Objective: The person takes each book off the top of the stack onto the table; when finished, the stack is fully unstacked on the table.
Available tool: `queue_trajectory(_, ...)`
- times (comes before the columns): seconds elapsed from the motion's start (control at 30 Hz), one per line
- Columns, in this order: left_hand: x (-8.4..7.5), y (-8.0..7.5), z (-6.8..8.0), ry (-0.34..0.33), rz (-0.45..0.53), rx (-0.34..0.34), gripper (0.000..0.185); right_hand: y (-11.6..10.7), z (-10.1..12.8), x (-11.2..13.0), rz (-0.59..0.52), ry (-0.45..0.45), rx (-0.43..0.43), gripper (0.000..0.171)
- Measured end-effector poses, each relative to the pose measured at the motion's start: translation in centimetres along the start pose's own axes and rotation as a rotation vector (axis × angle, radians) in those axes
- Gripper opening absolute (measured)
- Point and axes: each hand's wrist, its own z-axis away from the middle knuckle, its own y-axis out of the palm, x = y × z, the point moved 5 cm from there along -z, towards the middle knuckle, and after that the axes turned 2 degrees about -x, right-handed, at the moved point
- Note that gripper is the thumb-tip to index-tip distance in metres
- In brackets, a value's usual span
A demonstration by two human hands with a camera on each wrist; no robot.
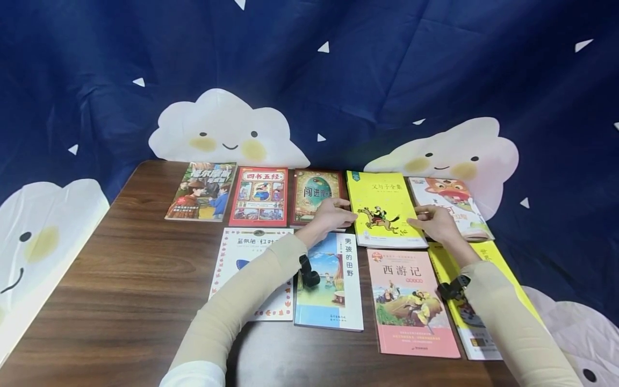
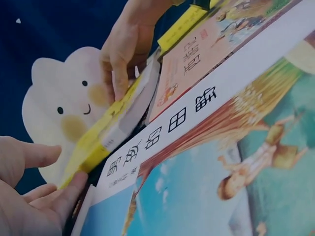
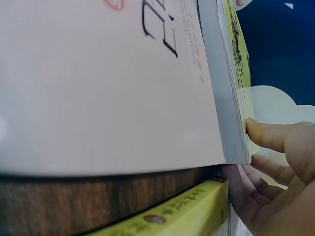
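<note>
Head cam showed me both hands on the yellow book (image 1: 384, 207), back row, 4th from left, on the wooden table (image 1: 130, 279). Left hand (image 1: 333, 215) had fingers on its left edge; right hand (image 1: 435, 222) curled at its right edge, thumb on top. Left wrist cam: the book's near corner was lifted off the table, page block visible, left thumb and fingers pinching that edge. Right wrist cam: thumb pressed on the cover, fingers tucked under, so both hands gripped it.

Tight neighbours: dark green-oval book (image 1: 316, 196) touched the left side, under my left hand; cartoon bear book (image 1: 452, 207) just right, partly behind my right hand. Front row sat close below: pink book (image 1: 411, 303) and blue-and-white book (image 1: 331, 282), the left forearm crossing over the latter and over the white leaf-border book (image 1: 246, 269). Another yellow book (image 1: 483, 290) lay under the right forearm. Red book (image 1: 258, 196) and detective-style book (image 1: 202, 191) lay further left. Cloud-print blue backdrop (image 1: 338, 80) behind.
</note>
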Motion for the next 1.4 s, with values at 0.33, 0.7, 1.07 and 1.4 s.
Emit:
queue_trajectory(0.33,0.4,0.8,-0.4,0.025,0.162,-0.029,0.061,0.0,0.2,0.0,-0.006,0.013,-0.011,0.062)
queue_trajectory(0.7,0.3,1.9,-0.8,0.021,0.177,-0.033,0.055,0.2,0.5,-0.1,-0.015,-0.001,-0.049,0.06)
queue_trajectory(1.07,0.1,1.9,-0.7,0.038,0.084,-0.032,0.049,0.4,0.4,0.4,-0.065,0.015,0.049,0.066)
queue_trajectory(1.4,-2.9,-2.8,2.1,0.166,0.152,0.04,0.055,0.9,0.3,0.6,-0.111,-0.016,0.1,0.059)
